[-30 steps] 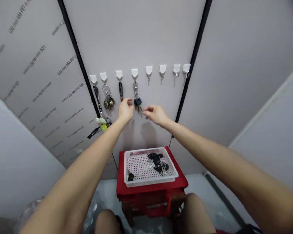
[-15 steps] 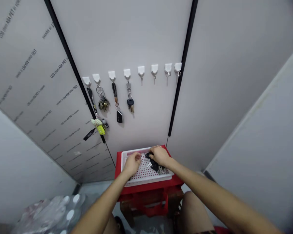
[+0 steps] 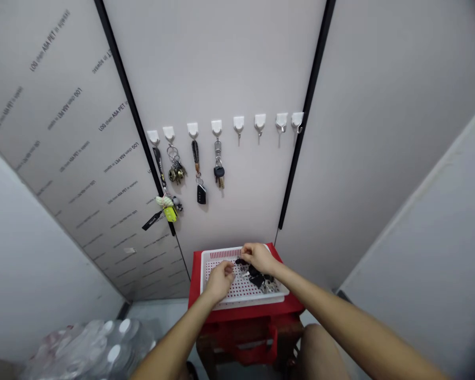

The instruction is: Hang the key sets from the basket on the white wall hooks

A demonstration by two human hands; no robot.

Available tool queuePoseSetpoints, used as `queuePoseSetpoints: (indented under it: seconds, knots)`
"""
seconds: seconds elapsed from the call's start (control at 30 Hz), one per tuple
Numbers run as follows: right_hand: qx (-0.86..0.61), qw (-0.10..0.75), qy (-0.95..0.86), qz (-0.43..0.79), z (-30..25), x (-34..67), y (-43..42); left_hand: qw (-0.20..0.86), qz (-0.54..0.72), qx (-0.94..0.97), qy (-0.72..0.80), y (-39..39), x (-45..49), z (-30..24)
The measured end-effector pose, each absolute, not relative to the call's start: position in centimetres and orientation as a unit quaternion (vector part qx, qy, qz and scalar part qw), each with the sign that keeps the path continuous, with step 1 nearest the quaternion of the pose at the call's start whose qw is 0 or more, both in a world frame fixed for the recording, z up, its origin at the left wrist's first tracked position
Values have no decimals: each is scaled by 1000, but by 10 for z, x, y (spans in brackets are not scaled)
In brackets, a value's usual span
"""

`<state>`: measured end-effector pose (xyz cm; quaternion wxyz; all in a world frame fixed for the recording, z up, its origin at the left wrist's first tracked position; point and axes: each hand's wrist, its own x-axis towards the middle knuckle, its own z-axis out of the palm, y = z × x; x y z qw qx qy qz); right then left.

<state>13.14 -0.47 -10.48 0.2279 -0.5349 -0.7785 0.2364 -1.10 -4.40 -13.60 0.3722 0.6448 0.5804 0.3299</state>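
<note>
A white perforated plastic basket [image 3: 249,302] sits in front of me with several keys [image 3: 263,281] heaped in its right half, some with black heads. Over its back edge, my right hand [image 3: 258,257] has thumb and fingers pinched on a bunch of keys [image 3: 240,261] with a dark part; the fingers hide much of it. My left hand [image 3: 220,279] hovers above the left half of the basket, fingers loosely curled and apart, holding nothing I can see. Higher up, a row of white hooks [image 3: 238,123] is fixed to the wall. Key bunches, including a black car key [image 3: 201,194], hang from the left hooks.
The basket stands on a red-covered stool [image 3: 253,315]. Black strips [image 3: 306,121] run down the wall panels. At the lower left lie plastic-wrapped bottles [image 3: 114,353]. A lime-green key case [image 3: 170,213] with charms hangs lowest on the left. Side walls stand close by.
My right hand has closed into a pinch and lifted slightly at the basket's back, with the dark key bunch. My left hand has shifted slightly toward the basket's middle. The camera view has shifted.
</note>
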Motion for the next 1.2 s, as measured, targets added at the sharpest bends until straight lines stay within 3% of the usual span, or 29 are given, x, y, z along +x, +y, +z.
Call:
queuePoseSetpoints:
  seconds: [0.2, 0.4, 0.63, 0.9, 1.2]
  knots:
    - [-478, 349, -662, 460, -72, 127, -10, 424, 463, 589, 508, -37, -2, -111]
    - [-454, 417, -592, 518, -38, 122, -9, 531, 494, 548, 417, -30, 7, -81]
    - [-444, 508, -586, 449, 39, 125, 15, 591, 550, 466, 362, -7, 12, -12]
    - [-424, 643, -554, 316, 124, 115, 51, 509, 602, 486, 377, 29, 27, 84]
    - [-498, 642, -536, 229, 139, 107, 82, 432, 614, 498, 434, 55, 29, 110]
